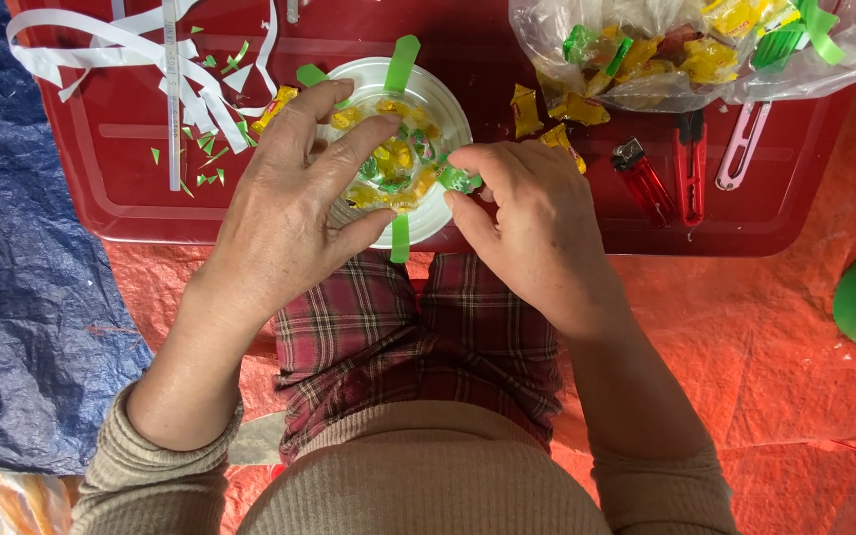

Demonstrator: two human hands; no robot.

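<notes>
Orange woven tarp [795, 337] underfoot, blue tarp [22, 297] at the left edge.

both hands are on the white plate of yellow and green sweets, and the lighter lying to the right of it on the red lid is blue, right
Not quite: the lighter is red, not blue, as the head view shows. The rest holds: the left hand and right hand are on the white plate of yellow and green sweets, on the red lid.

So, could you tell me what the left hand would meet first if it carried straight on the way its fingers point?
The left hand points up and right over the white plate. Its fingertips would probably first meet the yellow and green wrapped candies arranged there, though height above them is unclear.
</notes>
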